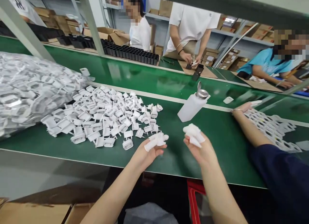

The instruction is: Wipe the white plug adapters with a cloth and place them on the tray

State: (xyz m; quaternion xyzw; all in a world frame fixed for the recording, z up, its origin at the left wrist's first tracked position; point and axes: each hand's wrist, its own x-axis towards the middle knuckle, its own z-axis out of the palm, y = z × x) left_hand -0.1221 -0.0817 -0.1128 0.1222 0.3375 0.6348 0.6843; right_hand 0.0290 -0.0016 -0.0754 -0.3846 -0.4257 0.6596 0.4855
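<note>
My left hand (152, 149) is over the front of the green bench, with white coverings on its fingertips. Its fingers are closed on a small white plug part (159, 137), which partly blends with the coverings. To the right, my right hand (199, 145) also has white-covered fingertips, pressed together; whether a white cloth or part is between them I cannot make out. Left of my hands lies a loose pile of white plug parts (106, 116), many with pins showing. Behind my right hand stands a white pump bottle (191, 107) with its metal lid flipped up.
A big clear bag of white parts (31, 92) fills the bench's left. At right, a co-worker's hand (243, 107) is above white perforated sheets (270, 130). Across the green conveyor (135, 79), other people handle black boxes (130, 53). A metal post (91, 22) rises at the back.
</note>
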